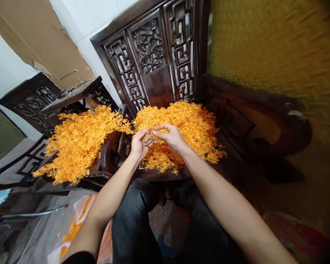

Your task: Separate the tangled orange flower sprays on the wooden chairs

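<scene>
My left hand [141, 143] is closed, with a thin orange plastic sprig [143, 150] pinched in its fingers and a strand hanging below them. Close beside it, my right hand [169, 136] brings thumb and forefinger together at the same sprig; exactly where they grip is too small to tell. Both hands are above the front of a large heap of orange sprigs [192, 124] on the seat of a carved dark wooden chair [161, 90]. A second orange heap [79, 143] lies to the left, reaching across toward my left hand.
The chair's curved armrests [110, 150] stand either side of the near heap. Further left are another carved chair [30, 102] and a cardboard sheet [44, 40]. A plastic bag [79, 212] with orange pieces sits on the floor by my left leg. A yellow textured surface [269, 47] rises at right.
</scene>
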`<state>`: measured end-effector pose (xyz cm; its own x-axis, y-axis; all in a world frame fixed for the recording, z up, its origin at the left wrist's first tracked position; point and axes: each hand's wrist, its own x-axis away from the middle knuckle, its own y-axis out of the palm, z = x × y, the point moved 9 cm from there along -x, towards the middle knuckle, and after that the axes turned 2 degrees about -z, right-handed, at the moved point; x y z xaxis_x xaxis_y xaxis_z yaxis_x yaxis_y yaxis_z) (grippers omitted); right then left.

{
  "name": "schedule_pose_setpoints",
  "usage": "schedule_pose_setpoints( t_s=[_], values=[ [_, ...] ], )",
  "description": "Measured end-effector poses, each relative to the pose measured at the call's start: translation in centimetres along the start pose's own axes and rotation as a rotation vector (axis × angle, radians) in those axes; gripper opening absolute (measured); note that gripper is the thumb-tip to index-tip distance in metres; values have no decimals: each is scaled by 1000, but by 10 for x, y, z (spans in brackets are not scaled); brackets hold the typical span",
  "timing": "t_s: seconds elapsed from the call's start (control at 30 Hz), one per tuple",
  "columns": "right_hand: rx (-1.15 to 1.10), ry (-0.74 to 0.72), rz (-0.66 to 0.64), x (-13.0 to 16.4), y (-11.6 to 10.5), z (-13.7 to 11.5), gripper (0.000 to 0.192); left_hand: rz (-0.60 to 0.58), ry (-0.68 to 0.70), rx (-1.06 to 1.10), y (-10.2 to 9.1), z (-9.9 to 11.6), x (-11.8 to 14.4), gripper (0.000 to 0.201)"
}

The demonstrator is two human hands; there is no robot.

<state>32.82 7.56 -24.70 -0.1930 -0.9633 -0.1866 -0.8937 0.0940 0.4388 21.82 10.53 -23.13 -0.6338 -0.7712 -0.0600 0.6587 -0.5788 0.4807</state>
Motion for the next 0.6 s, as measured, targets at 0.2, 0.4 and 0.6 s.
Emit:
schedule_pose_setpoints(
  t_s=[0.2, 0.4, 0.6],
  values=[
    [472, -152, 213, -17, -36, -6, 8, 66, -82, -170, -2, -4, 5, 28],
    [857, -226, 605, -16, -111, -18, 23, 87, 157, -302, -1, 30, 28, 41],
    [1177, -185, 260, -31, -76, 5, 90, -3, 233, -471, 11, 26, 35, 42]
  ],
)
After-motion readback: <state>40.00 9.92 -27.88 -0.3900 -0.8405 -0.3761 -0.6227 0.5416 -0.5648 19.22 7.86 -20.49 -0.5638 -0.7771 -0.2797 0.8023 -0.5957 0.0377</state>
